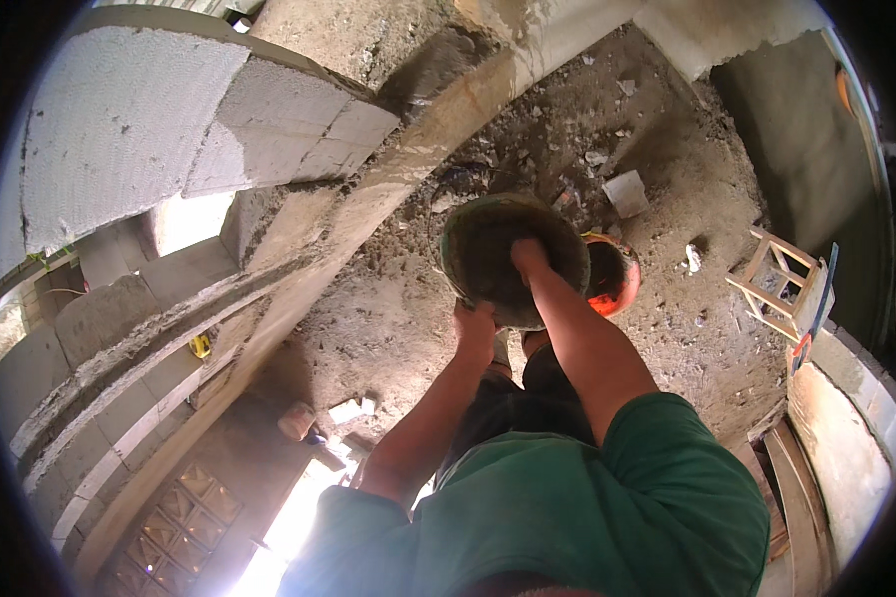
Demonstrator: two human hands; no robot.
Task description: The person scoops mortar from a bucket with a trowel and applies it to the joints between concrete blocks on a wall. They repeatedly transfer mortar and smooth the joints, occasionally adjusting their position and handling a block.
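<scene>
A dark, dirt-coated bucket (pixel 468 249) is in front of my legs, its wide mouth facing up toward me. My left hand (pixel 475 320) is closed on its near left rim. Reaching over the near side, my right hand (pixel 530 257) is inside the bucket with its fingers curled. Whatever those fingers hold, if anything, is hidden, and the shaded inside of the bucket is hard to make out. Just to the right stands an orange bucket (pixel 627 284), partly covered by the dark one.
Rubble and a pale block piece (pixel 625 194) lie on the dirt floor (pixel 687 189). To the right is a small wooden stool (pixel 767 289) with a blue-edged tool (pixel 824 308) against it. A light block wall (pixel 129 119) and a concrete ledge (pixel 388 189) run along the left.
</scene>
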